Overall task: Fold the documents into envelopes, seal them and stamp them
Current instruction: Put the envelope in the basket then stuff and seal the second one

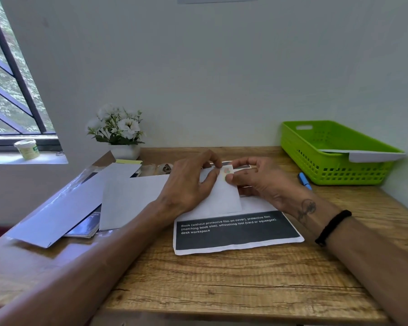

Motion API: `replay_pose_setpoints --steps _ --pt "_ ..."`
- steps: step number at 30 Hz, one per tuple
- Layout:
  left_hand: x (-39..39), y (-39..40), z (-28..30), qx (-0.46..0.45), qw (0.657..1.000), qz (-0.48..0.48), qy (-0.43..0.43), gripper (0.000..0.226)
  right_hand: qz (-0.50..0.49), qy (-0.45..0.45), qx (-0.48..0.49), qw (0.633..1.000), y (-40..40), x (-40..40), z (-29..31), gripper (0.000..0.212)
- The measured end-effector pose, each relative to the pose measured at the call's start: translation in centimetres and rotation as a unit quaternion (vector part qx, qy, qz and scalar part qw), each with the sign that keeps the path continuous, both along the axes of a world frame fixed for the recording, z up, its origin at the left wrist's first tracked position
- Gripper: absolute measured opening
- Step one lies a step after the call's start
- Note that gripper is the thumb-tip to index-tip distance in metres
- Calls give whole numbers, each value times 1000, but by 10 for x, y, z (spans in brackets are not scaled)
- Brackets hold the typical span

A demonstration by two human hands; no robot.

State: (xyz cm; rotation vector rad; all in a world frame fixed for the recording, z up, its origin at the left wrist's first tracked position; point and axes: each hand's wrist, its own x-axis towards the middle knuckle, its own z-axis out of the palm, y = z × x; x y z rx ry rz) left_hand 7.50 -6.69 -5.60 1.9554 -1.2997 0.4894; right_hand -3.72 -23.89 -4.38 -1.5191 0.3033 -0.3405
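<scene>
Table (222, 278): wood grain, set against a pale wall, with a window at 10 o'clock.

Envelope (224, 196): white, near the table's centre, lying on a printed sheet. Its upper right corner carries the stamp.

Stamp (227, 171): small, pale, with faint coloured marks, at the envelope's top corner, between the two hands.

Left hand (189, 182): comes in from 7 o'clock and lies over the envelope's left part. Fingers curled, tips pinching at the stamp's left edge.

Right hand (257, 180): comes in from 4 o'clock. Thumb and forefinger pinch the stamp's right edge; the other fingers are bent beneath. Black band on the wrist, tattoo on the forearm.

Sheet (238, 234): white paper with a black block of white text, under the envelope, toward 6 o'clock from it.

Envelopes (80, 201): several white ones, overlapping, at 9 o'clock, lying over a dark book.

Basket (335, 165): green plastic, at 2 o'clock, with a white envelope resting across its near rim.

Pen (304, 180): blue, just beside the basket's near left corner.

Plant (118, 130): white flowers in a white pot, at 11 o'clock against the wall.

Tub (27, 148): small, pale, on the window sill.
</scene>
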Motion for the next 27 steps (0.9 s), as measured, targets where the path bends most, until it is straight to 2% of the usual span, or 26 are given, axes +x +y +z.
replay_pose_setpoints --steps 8,15,20,23,27 --pt "1 -1 -2 0 1000 -6 -19 15 22 16 -9 1000 -3 1 -1 46" --pt "-1 -3 -2 -3 999 -6 -32 15 -5 4 20 1000 -4 1 -1 35" --pt "-2 -1 -1 5 999 -7 -35 16 37 32 6 999 -6 1 0 44" --pt "-3 -1 0 0 999 -6 -36 16 36 24 22 999 -3 2 -3 38" --pt "-3 -2 0 4 999 -11 -31 17 -12 10 1 1000 -4 4 -1 30"
